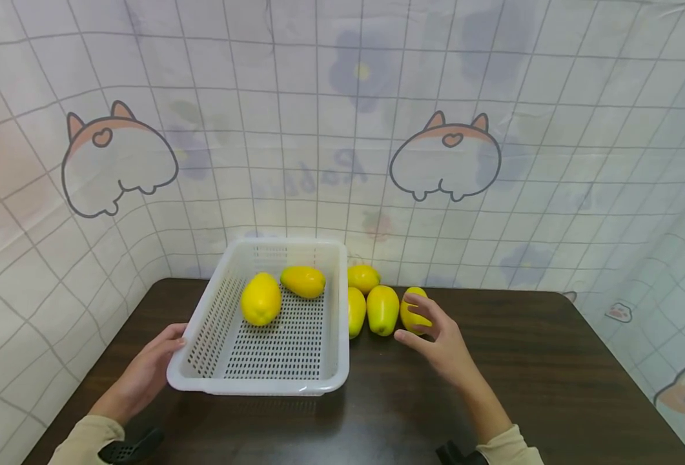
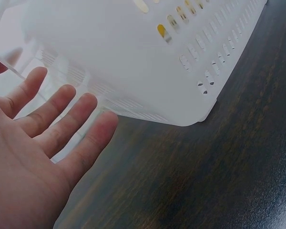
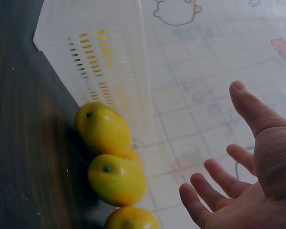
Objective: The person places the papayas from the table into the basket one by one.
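Note:
A white plastic basket [image 1: 217,381] with slotted walls and floor stands on the dark table, holding two yellow mango-like fruits, a rounder one [image 1: 261,299] and a smaller one [image 1: 303,282]. At the basket's left rim, my left hand [image 1: 152,368] has its thumb over the edge and its other fingers stretched along the outside wall. Several more of these fruits [image 1: 383,311] lie against the basket's right side. My right hand [image 1: 439,336], fingers spread and holding nothing, hovers by the rightmost fruit [image 1: 410,316] and partly covers it.
Behind the table [image 1: 528,361] hangs a white gridded cloth [image 1: 330,129] with cartoon animals, and it also runs along both sides. The basket and fruits lie near the table's back edge. Dark straps [image 1: 132,447] sit at both wrists.

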Motion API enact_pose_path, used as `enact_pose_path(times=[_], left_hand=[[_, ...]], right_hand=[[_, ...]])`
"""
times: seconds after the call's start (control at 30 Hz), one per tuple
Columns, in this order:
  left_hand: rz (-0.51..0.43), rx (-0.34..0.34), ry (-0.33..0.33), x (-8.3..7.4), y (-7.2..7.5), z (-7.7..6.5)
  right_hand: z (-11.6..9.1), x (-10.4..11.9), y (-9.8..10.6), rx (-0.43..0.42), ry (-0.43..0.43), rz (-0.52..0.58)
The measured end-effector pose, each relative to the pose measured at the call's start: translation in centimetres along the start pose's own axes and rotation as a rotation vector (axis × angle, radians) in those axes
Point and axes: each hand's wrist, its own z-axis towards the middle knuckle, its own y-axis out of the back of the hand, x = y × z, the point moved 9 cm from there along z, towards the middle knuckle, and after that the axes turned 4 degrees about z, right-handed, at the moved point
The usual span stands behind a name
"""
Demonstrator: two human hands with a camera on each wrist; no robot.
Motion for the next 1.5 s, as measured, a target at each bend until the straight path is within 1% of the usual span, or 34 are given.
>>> enact_pose_path(times=[0.2, 0.4, 0.6, 1.13, 1.5], left_hand=[[0.004, 0.003, 0.01, 0.0, -0.1, 0.0], [0.022, -0.011, 0.025, 0.0, -0.1, 0.0], [0.024, -0.02, 0.03, 0.2, 0.1, 0.0], [0.036, -0.032, 0.037, 0.2, 0.1, 0.0], [0.032, -0.036, 0.036, 0.2, 0.1, 0.0]], right_hand=[[0.0, 0.0, 0.5, -0.004, 0.0, -0.03], [0.2, -0.4, 0.9, -0.014, -0.01, -0.055], [0.2, -1.1, 1.1, -0.031, -0.036, -0.069], [0.5, -2.0, 1.9, -0.074, -0.05, -0.05], [0.5, -3.0, 2.3, -0.107, -0.095, -0.033]])
